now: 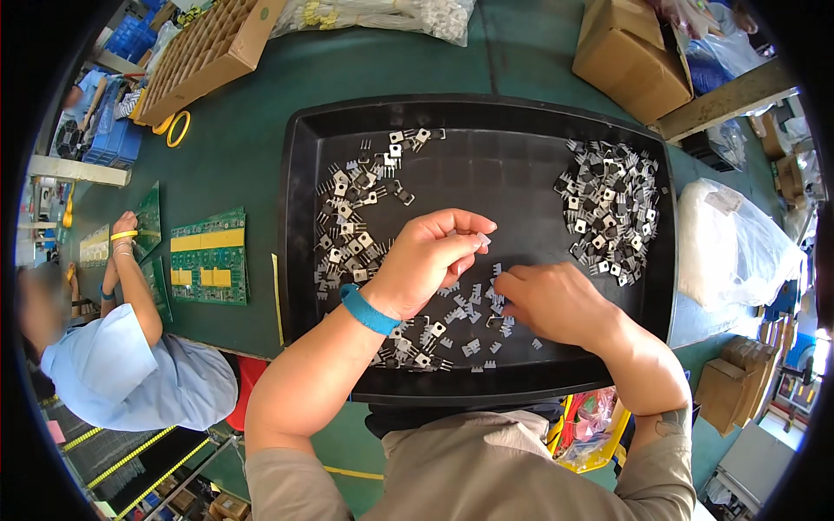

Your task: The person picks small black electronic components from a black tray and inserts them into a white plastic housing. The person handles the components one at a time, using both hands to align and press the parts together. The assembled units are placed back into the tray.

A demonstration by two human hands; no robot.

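Observation:
Over the middle of a large black tray, my left hand, with a blue band at the wrist, pinches a small pale piece between thumb and fingertips. My right hand is lower, its fingers curled down at a scatter of small grey comb-shaped pieces; what its fingertips hold, if anything, is hidden. Three-legged electronic components, black with metal tabs, are strewn along the tray's left side. A denser heap of similar components lies at the right end.
Green circuit boards with yellow tape lie left of the tray, where a co-worker's hand handles another board. A divided cardboard box and bagged parts stand behind. To the right are a white plastic bag and a carton.

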